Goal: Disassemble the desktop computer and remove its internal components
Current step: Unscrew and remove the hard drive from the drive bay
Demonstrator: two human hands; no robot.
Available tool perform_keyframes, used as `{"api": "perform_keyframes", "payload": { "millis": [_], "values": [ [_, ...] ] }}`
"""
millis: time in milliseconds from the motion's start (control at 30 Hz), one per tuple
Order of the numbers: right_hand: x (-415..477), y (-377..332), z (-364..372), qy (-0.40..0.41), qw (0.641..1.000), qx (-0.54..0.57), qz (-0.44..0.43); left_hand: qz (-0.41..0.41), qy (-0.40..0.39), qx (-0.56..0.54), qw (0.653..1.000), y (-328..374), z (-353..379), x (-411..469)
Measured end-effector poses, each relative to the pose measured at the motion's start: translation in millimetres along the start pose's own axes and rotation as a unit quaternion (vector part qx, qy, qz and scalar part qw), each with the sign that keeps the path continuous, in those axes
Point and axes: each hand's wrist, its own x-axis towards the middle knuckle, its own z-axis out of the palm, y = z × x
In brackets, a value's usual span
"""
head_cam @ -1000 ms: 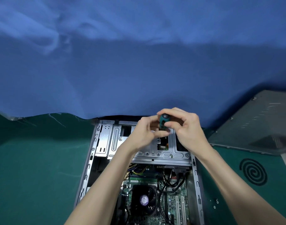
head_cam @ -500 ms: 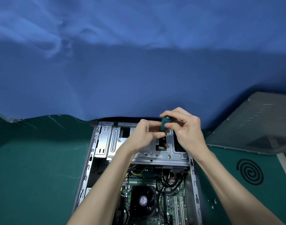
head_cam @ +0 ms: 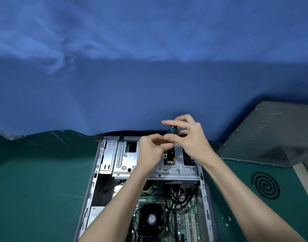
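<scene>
Progress early: side panel (head_cam: pixel 272 137) off, lying right of open computer (head_cam: pixel 95 172) on green mat (head_cam: pixel 36 189). Pinches screwdriver (head_cam: pixel 172 129) handle with right hand (head_cam: pixel 193 140), spare fingers (head_cam: pixel 170 122) spread; pinches shaft low with left hand (head_cam: pixel 149 152), over drive cage (head_cam: pixel 121 159). Judged mid-unscrewing; cage, fan (head_cam: pixel 151 219), board (head_cam: pixel 184 222), cables (head_cam: pixel 172 198) yet to come out.

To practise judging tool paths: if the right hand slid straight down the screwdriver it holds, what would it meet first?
Likely the left hand, pinching the screwdriver below; beyond it, the drive cage.
</scene>
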Motion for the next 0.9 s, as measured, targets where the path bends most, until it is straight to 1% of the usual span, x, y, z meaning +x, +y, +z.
{"api": "perform_keyframes", "payload": {
  "millis": [67, 100, 167, 200, 233, 267, 333, 400, 433, 467, 533, 600, 633, 700, 767, 800, 833, 900],
  "values": [
    [2, -4, 5, 0.039, 0.999, 0.016, 0.001, -0.008, -0.004, -0.005, 1.0, 1, -3, 0],
    [2, -5, 5, 0.042, 0.999, 0.024, 0.001, -0.011, -0.031, -0.009, 0.999, 2, -7, 1],
    [3, -8, 5, 0.011, 1.0, 0.026, -0.002, -0.017, -0.115, -0.007, 0.993, 5, -14, 3],
    [2, -9, 6, -0.01, 1.0, 0.024, -0.004, -0.02, -0.147, -0.001, 0.989, 6, -16, 3],
    [1, -10, 7, -0.028, 0.999, 0.024, -0.002, -0.02, -0.16, 0.004, 0.987, 7, -17, 3],
    [0, -10, 9, -0.04, 0.999, 0.023, 0.001, -0.017, -0.159, 0.003, 0.987, 8, -16, 2],
    [-3, -9, 11, -0.041, 0.999, -0.007, -0.009, -0.004, -0.125, 0.002, 0.992, 8, -12, -1],
    [-5, -7, 14, -0.015, 0.999, -0.039, -0.017, 0.009, -0.089, 0.028, 0.996, 8, -8, -3],
    [-5, -7, 15, 0.002, 0.999, -0.033, -0.018, 0.017, -0.086, 0.05, 0.995, 9, -8, -1],
    [-5, -7, 16, 0.015, 1.0, -0.015, -0.013, 0.024, -0.098, 0.057, 0.993, 10, -9, 0],
    [-5, -7, 11, 0.031, 0.999, 0.033, 0.012, 0.024, -0.148, 0.038, 0.988, 10, -12, 2],
    [-6, -6, 7, 0.026, 0.999, 0.041, 0.023, 0.005, -0.167, 0.038, 0.985, 11, -15, 2],
    [-7, -5, 6, 0.019, 0.999, 0.032, 0.019, -0.001, -0.157, 0.036, 0.987, 12, -15, 2],
    [-9, -5, 9, 0.009, 1.0, -0.003, 0.005, -0.003, -0.111, 0.037, 0.993, 10, -12, 3],
    [-11, -3, 13, 0.024, 0.999, -0.033, 0.003, 0.001, -0.072, 0.059, 0.996, 7, -9, 2],
    [-10, -3, 13, 0.037, 0.999, -0.039, 0.004, 0.001, -0.075, 0.055, 0.996, 7, -9, 1],
    [-10, -3, 12, 0.047, 0.998, -0.039, 0.004, -0.001, -0.095, 0.034, 0.995, 7, -9, 0],
    [-10, -5, 8, 0.052, 0.998, -0.002, 0.018, -0.001, -0.132, 0.009, 0.991, 9, -11, -1]
  ]
}}
